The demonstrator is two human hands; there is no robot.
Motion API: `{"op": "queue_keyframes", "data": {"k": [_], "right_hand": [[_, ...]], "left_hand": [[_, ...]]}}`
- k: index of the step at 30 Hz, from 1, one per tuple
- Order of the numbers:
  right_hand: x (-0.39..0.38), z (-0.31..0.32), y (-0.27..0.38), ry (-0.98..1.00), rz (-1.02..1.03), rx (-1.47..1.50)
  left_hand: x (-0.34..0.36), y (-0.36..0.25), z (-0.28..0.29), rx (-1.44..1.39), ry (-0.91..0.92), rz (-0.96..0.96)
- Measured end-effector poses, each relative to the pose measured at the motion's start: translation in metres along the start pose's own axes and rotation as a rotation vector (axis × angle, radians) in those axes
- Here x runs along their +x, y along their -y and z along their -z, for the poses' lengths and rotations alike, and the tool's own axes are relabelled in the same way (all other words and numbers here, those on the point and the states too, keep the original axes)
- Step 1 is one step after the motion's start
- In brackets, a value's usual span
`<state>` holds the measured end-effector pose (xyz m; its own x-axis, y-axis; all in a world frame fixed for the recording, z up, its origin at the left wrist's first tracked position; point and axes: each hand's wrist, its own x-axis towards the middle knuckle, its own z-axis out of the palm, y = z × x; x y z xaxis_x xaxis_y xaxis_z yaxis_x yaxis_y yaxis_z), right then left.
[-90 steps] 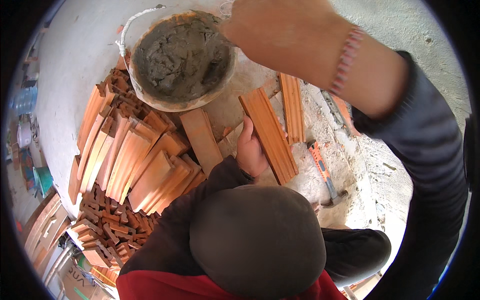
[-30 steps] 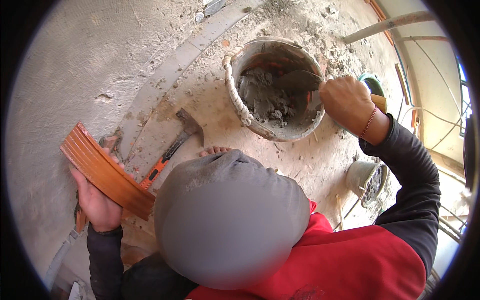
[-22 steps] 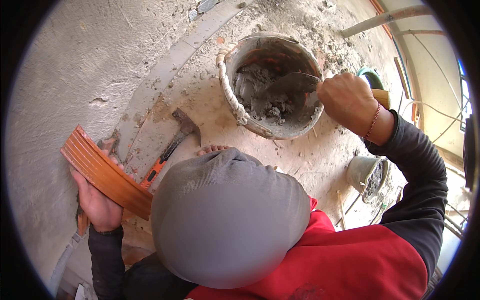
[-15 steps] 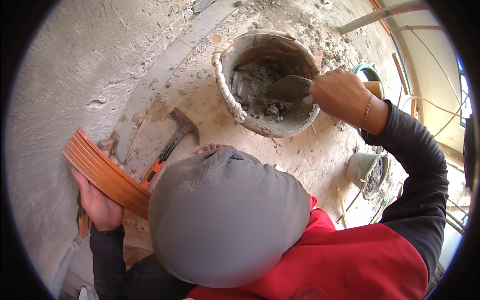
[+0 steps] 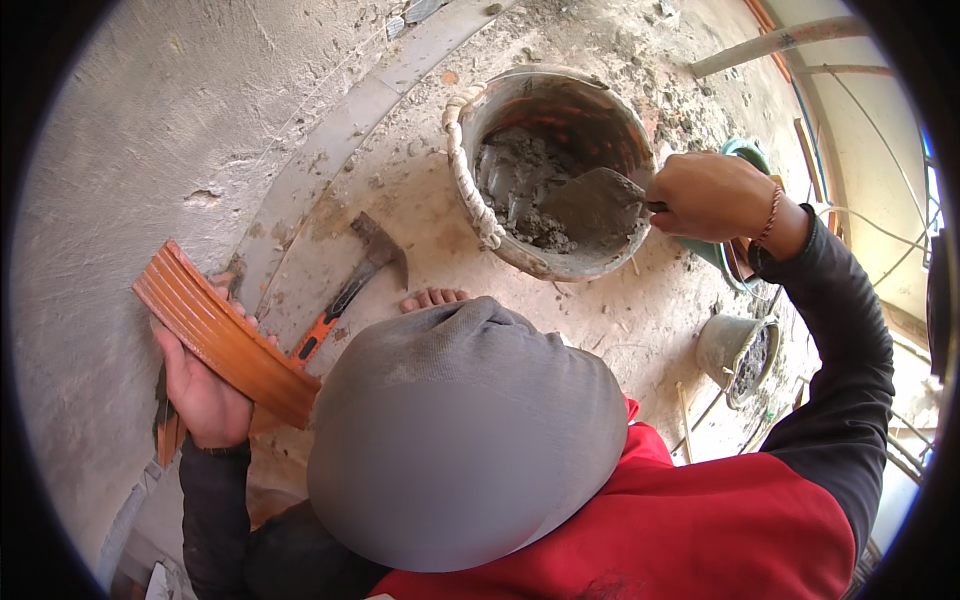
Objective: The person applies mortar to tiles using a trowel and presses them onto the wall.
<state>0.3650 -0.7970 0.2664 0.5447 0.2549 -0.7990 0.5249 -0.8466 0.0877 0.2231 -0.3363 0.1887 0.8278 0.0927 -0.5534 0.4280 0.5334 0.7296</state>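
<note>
My right hand [image 5: 708, 195] is closed round the handle of a pointing trowel [image 5: 598, 208]. Its grey blade lies inside a round bucket [image 5: 470, 170] at the far middle, against the wet mortar [image 5: 525, 165] near the right-hand wall. At the left, my left hand [image 5: 205, 390] holds a glossy orange-brown ridged trim tile [image 5: 215, 330] tilted near the wall, palm beneath it and fingertips showing past its far edge. A claw hammer [image 5: 350, 290] with an orange and black handle lies on the floor between the tile and the bucket.
The rough plastered wall [image 5: 130, 150] rises along the left. A smaller bucket [image 5: 722, 345] with dark contents stands at the right, and a green-rimmed container [image 5: 742, 150] sits behind my right hand. A pole [image 5: 780, 47] slants in at the upper right. My toes [image 5: 434, 298] are near the hammer.
The trowel blade has turned broader side up and shifted toward the bucket's right wall. My right hand has moved slightly right and nearer. My left hand still holds the tile.
</note>
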Motion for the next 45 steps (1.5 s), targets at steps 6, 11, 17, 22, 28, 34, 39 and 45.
{"op": "queue_keyframes", "data": {"k": [6,11,17,22,28,34,39,45], "right_hand": [[0.008,-0.020,-0.035,-0.017,0.157,0.178],[0.006,-0.030,-0.057,0.241,-0.005,0.550],[-0.019,-0.042,-0.049,-0.094,-0.098,0.838],[-0.025,-0.021,0.009,-0.336,0.199,1.389],[0.020,0.037,0.113,-0.777,0.594,0.812],[0.050,0.042,0.166,-1.195,0.616,0.659],[0.061,0.037,0.171,-1.341,0.626,0.526],[0.063,0.035,0.167,-1.441,0.672,0.371]], "left_hand": [[0.003,-0.001,0.002,0.004,0.105,-0.017],[0.008,0.001,-0.001,-0.039,0.162,0.012],[0.000,-0.004,0.000,-0.145,0.159,0.063],[0.009,-0.004,-0.004,-0.271,0.372,0.139],[-0.014,-0.023,-0.018,-0.386,0.599,0.158],[-0.044,-0.038,-0.030,-0.489,0.683,0.166],[-0.048,-0.033,-0.023,-0.476,0.698,0.092],[-0.050,-0.029,-0.017,-0.476,0.679,0.076]]}}
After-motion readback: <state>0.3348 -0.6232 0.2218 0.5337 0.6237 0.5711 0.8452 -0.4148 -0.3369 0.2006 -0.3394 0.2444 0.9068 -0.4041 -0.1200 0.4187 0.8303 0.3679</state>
